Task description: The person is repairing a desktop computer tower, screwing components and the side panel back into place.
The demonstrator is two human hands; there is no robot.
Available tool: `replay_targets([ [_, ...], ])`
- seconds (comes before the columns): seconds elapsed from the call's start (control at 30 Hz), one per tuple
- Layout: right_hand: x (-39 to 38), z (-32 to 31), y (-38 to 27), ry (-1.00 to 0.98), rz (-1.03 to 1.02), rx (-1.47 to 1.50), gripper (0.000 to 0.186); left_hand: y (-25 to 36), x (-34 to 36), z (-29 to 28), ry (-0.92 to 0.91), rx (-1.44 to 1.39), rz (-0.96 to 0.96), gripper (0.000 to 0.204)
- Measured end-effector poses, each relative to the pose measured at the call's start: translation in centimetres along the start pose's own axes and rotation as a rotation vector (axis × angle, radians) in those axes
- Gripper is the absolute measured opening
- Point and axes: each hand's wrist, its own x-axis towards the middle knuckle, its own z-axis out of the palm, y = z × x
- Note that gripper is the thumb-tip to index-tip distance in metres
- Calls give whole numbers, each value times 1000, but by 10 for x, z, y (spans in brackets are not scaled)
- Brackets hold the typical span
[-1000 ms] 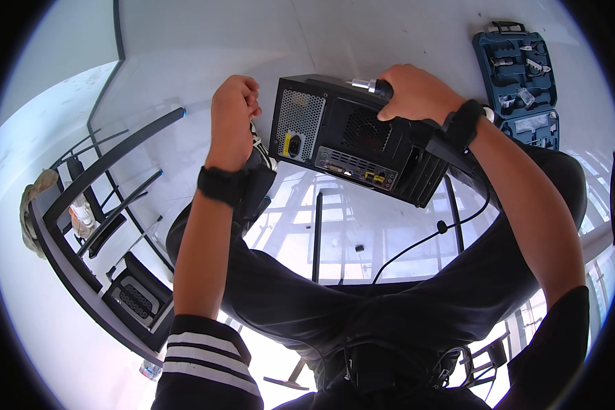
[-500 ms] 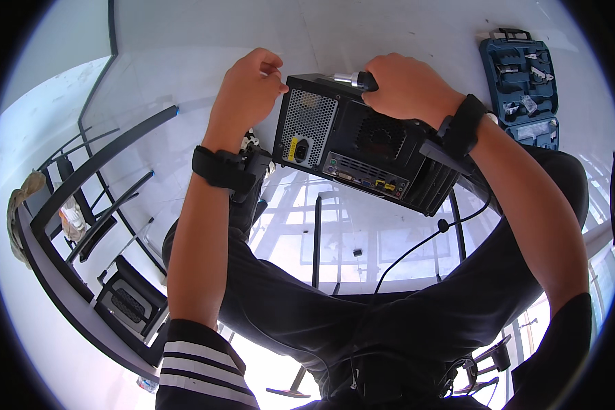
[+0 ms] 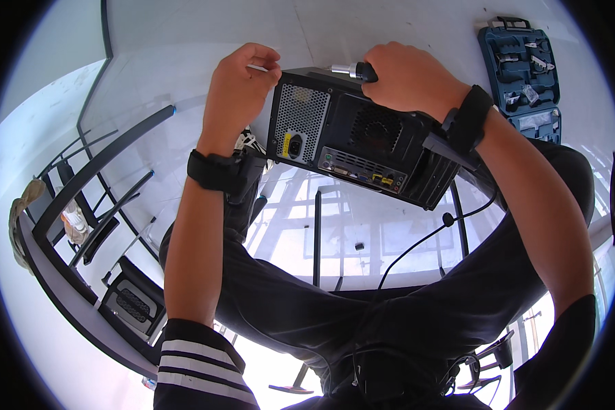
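Observation:
A black desktop computer case (image 3: 345, 130) stands between my legs, its back panel towards me, with a perforated power supply (image 3: 308, 113), a fan grille and a row of ports. My right hand (image 3: 417, 76) is closed round the black handle of a screwdriver (image 3: 348, 70), held above the case's top. Its silver shaft points left along the top edge. At the case's upper left corner is my left hand (image 3: 238, 85), thumb and fingers brought together in a pinch. Whatever lies between those fingertips is too small to make out.
An open blue tool case (image 3: 519, 68) with several tools lies on the floor at the far right. On the left stand a dark-framed table (image 3: 68, 287) and a chair (image 3: 131, 301). A black cable (image 3: 417, 246) hangs over my right leg.
The whole view has shifted slightly, with the computer case a little further left and up. My left hand's fingers have drawn closer together; the right keeps its grip on the screwdriver.

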Motion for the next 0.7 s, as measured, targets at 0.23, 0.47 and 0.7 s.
replay_targets([
  [0.23,-4,-7,2,0,5,12,27,2,-1,8,-34,95,5,26],
  [0.47,-3,-13,-1,-29,16,19,28,-5,0,14,-61,-5,-25,29],
  [0.7,-4,-13,0,-29,15,14,29,-4,1,18,-51,111,8,27],
])
